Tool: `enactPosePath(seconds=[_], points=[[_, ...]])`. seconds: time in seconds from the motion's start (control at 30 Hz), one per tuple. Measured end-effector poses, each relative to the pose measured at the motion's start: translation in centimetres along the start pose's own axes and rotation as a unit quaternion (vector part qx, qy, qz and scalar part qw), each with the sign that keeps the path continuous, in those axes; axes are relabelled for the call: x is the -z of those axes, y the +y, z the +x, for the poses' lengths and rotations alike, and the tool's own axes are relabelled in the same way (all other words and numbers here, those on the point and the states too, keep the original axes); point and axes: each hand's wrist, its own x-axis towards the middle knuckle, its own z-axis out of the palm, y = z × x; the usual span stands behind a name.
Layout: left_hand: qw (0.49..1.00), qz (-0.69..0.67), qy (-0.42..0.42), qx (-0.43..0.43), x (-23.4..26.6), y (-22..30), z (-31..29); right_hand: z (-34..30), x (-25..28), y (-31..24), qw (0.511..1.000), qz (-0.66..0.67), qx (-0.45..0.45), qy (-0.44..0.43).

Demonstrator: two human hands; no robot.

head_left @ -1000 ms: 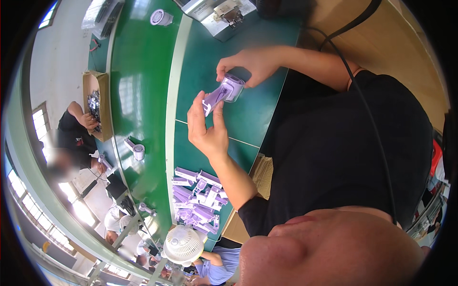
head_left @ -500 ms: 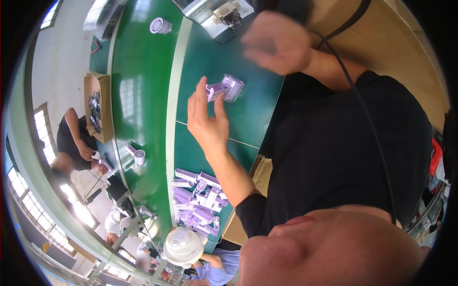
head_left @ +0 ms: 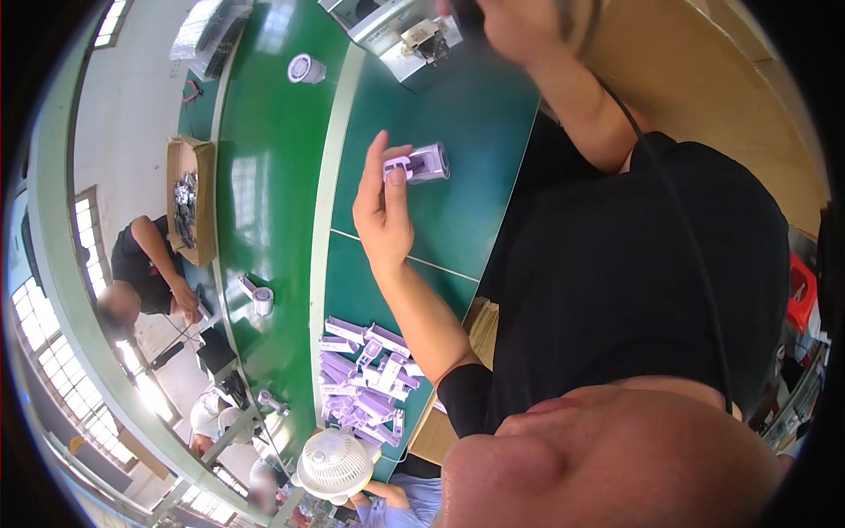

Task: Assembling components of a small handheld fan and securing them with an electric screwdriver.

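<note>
Well left of the left hand's fingers, an open cardboard box (head_left: 205, 202) holds small parts; nearer, a lilac piece (head_left: 262, 301) lies on a green surface (head_left: 290, 194). Below those fingers, lilac pieces (head_left: 387, 374) lie heaped on the teal tabletop (head_left: 475, 211). The left hand (head_left: 385, 224) pinches a purple part (head_left: 428, 167), which juts right from its fingers. A boxy machine (head_left: 387, 35) stands left of the blurred right hand (head_left: 524, 26); whether its fingers grip the dark thing (head_left: 466, 16) there, I cannot tell.
</note>
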Motion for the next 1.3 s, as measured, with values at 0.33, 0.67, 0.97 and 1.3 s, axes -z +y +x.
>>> enactPosePath(seconds=[0.33,0.67,0.97,1.3], points=[[0.953,-0.294,0.065,-0.032,-3.5,-2.9,1.9,2.7,-3.2,-3.9,0.981,0.143,-0.097,-0.086],[0.944,-0.322,0.068,0.002,-4.4,-4.4,2.3,3.9,-5.1,-2.7,0.970,0.194,-0.071,-0.127],[0.953,-0.292,0.069,0.033,-4.4,-3.4,2.7,6.7,-6.1,-10.8,0.978,0.144,-0.127,-0.085],[0.955,-0.283,0.073,0.055,-4.7,-2.6,3.1,8.5,-7.6,-15.6,0.969,0.166,-0.164,-0.086]])
